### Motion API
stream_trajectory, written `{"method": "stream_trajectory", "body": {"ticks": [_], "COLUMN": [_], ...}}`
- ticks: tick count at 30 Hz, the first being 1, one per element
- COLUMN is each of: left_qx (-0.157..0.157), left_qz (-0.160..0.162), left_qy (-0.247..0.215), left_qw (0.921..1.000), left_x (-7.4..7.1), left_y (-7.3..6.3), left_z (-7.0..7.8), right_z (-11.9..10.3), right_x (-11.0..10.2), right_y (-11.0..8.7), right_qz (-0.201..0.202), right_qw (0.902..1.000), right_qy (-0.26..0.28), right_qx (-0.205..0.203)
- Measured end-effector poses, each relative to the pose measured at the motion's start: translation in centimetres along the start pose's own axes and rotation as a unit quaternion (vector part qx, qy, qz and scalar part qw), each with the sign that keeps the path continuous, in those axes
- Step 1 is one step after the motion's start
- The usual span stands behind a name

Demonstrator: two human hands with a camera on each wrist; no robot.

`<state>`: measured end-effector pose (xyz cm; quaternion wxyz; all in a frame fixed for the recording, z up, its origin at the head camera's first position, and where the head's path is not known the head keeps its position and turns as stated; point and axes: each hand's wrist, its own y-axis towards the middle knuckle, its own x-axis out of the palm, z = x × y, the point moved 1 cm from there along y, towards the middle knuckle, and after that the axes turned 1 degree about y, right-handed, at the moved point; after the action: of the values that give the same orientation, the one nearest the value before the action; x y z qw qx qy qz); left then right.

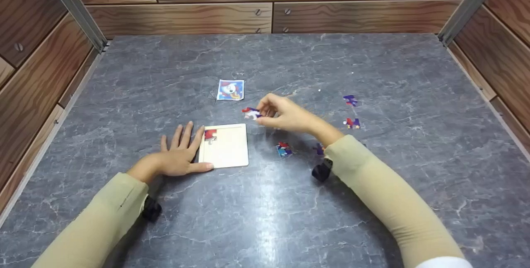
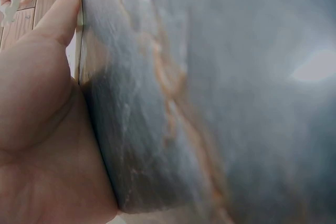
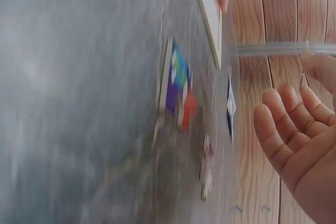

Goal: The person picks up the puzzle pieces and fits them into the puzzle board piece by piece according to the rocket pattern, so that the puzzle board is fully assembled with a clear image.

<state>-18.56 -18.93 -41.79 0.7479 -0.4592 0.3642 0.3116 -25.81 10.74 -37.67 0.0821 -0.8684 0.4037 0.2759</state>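
Note:
My left hand lies with fingers spread at the left side of a square wooden puzzle tray, its thumb resting on the lower left corner. One red and white jigsaw piece sits in the tray's upper left corner. Above the table, beyond the tray's upper right corner, my right hand pinches a red, white and purple jigsaw piece between thumb and fingers. The right wrist view shows this hand palm side. In the left wrist view the left thumb touches the tray's edge.
Loose jigsaw pieces lie to the right: a blue and red piece, a purple piece partly behind the right sleeve, a red and purple piece and another purple piece. A picture card lies beyond the tray. Wood-patterned walls surround the table.

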Motion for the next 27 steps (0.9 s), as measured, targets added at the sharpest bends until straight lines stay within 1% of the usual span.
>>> {"method": "stream_trajectory", "body": {"ticks": [7, 14, 18, 21, 25, 27], "left_qx": [-0.009, -0.015, -0.012, -0.004, 0.000, -0.002], "left_qz": [-0.003, -0.003, -0.001, 0.002, 0.005, 0.005], "left_qy": [0.000, -0.003, -0.007, -0.011, -0.011, -0.010], "left_qw": [1.0000, 0.9999, 0.9999, 0.9999, 0.9999, 0.9999], "left_x": [-0.1, 0.0, 0.0, 0.0, 0.0, 0.1], "left_y": [0.1, 0.1, 0.1, 0.1, 0.0, 0.0], "left_z": [0.0, 0.1, 0.1, 0.0, 0.0, 0.0], "right_z": [-0.7, -0.8, -0.9, -0.8, -0.7, -0.7], "right_x": [1.7, 3.5, 4.3, 4.7, 5.3, 5.5], "right_y": [0.7, 1.7, 2.2, 2.6, 3.0, 3.1], "right_qz": [-0.023, -0.041, -0.048, -0.053, -0.059, -0.066], "right_qw": [0.9997, 0.9987, 0.9982, 0.9979, 0.9974, 0.9971], "right_qy": [0.009, -0.028, -0.034, -0.036, -0.040, -0.036], "right_qx": [-0.010, -0.005, -0.011, -0.011, -0.001, 0.012]}}
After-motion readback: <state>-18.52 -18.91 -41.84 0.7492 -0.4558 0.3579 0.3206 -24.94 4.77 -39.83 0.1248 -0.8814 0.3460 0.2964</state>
